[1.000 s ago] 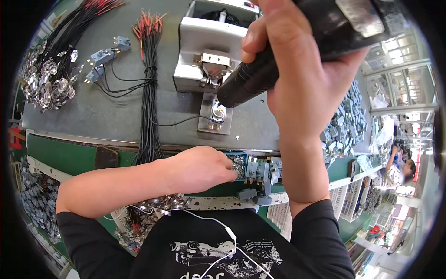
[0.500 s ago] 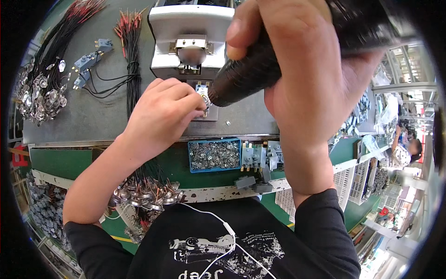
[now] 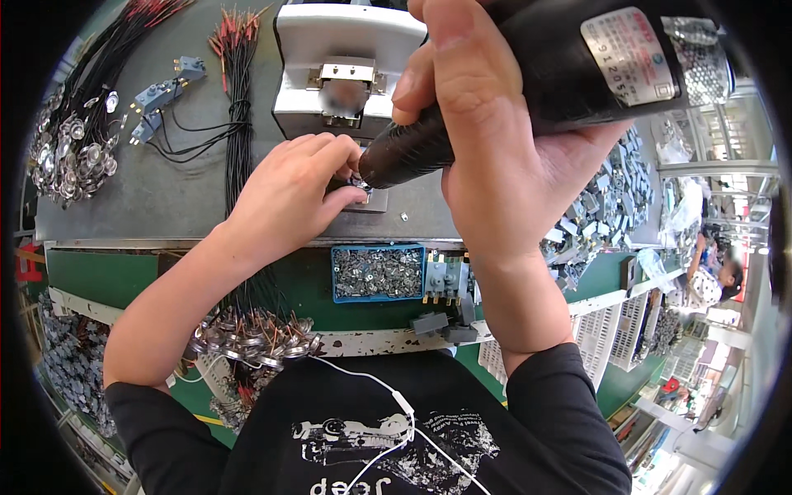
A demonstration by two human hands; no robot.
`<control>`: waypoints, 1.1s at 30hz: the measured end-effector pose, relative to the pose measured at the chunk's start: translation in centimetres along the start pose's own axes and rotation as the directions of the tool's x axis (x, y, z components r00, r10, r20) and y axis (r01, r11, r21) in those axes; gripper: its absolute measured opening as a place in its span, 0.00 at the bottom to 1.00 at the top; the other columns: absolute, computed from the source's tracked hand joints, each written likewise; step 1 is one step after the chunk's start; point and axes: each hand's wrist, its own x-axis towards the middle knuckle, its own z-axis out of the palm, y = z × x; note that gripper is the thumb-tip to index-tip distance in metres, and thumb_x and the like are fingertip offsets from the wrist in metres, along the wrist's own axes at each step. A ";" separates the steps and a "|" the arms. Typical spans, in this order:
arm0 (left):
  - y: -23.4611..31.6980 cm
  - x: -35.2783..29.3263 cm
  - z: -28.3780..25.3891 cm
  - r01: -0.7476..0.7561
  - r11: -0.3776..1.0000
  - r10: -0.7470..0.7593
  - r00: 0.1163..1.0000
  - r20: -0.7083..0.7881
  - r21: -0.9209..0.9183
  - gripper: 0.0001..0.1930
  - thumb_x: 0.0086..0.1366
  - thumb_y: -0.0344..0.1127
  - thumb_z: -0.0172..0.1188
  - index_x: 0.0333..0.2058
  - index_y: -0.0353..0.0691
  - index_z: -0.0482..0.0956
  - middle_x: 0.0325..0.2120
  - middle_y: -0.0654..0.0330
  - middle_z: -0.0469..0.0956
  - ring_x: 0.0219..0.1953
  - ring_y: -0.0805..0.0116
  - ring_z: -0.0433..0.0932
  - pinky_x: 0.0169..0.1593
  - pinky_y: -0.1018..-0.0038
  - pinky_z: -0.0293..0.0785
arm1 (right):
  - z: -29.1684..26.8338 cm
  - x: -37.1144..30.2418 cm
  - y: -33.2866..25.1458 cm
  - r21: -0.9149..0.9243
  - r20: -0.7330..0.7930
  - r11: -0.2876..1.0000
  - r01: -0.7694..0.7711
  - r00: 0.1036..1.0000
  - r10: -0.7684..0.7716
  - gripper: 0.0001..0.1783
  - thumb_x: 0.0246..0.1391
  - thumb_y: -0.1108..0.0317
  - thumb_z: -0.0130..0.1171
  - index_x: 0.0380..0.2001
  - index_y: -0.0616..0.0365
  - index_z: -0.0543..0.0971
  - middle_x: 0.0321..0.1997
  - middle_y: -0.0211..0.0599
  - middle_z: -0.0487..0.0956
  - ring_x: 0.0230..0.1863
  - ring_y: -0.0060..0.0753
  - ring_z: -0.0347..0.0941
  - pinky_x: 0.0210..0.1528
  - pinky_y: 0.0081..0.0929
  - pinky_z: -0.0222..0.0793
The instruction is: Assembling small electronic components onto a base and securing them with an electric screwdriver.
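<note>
My right hand (image 3: 503, 165) is wrapped round a black electric screwdriver (image 3: 553, 66), held slanting with its narrow nose down and to the left. That nose meets a small metal-faced part (image 3: 360, 183) on a flat metal block (image 3: 376, 203); the exact contact point is hidden. From the left, my left hand (image 3: 289, 186) is closed at the part, its fingers bent over it and the thumb along the near side. Those fingers cover most of the part. A tiny metal piece (image 3: 404, 217) lies on the grey bench just right of the block.
Behind the block stands a white fixture (image 3: 301, 37). Black wire bundles (image 3: 238, 153) and grey switches (image 3: 155, 99) lie left. A blue tray (image 3: 375, 299) of small metal pieces and more grey switches (image 3: 446, 276) sit nearer me. Grey parts (image 3: 606, 198) are heaped right; a person (image 3: 705, 285) is beyond.
The screwdriver and my right hand have shifted left, and the tool lies flatter, showing its label and rear end. My left thumb has straightened beside the part, and the fingers cover more of it.
</note>
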 end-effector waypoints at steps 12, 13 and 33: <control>-0.1 -0.2 0.2 0.030 0.999 -0.030 1.000 -0.002 -0.019 0.19 0.61 0.36 0.70 0.47 0.41 0.74 0.33 0.60 0.79 0.43 0.55 0.79 0.49 0.60 0.74 | 0.6 0.0 -0.4 -0.042 0.131 0.996 0.076 0.989 -0.070 0.13 0.66 0.75 0.61 0.50 0.70 0.76 0.42 0.50 0.83 0.34 0.30 0.82 0.35 0.26 0.78; -0.1 -0.2 0.2 0.033 0.999 -0.033 0.999 -0.007 -0.018 0.19 0.61 0.36 0.70 0.47 0.41 0.74 0.33 0.60 0.79 0.43 0.55 0.79 0.49 0.60 0.74 | 1.0 0.1 -0.3 -0.041 0.135 0.996 0.079 0.988 -0.073 0.13 0.66 0.75 0.61 0.50 0.70 0.76 0.42 0.50 0.83 0.34 0.30 0.82 0.35 0.26 0.78; -1.2 -0.6 0.9 -0.014 0.986 0.022 0.998 0.051 -0.164 0.21 0.62 0.34 0.69 0.49 0.34 0.72 0.52 0.53 0.72 0.55 0.47 0.74 0.57 0.59 0.74 | 2.2 1.0 0.9 0.305 0.235 0.952 0.037 0.965 -0.113 0.07 0.62 0.78 0.64 0.39 0.72 0.79 0.36 0.43 0.83 0.24 0.22 0.76 0.26 0.20 0.72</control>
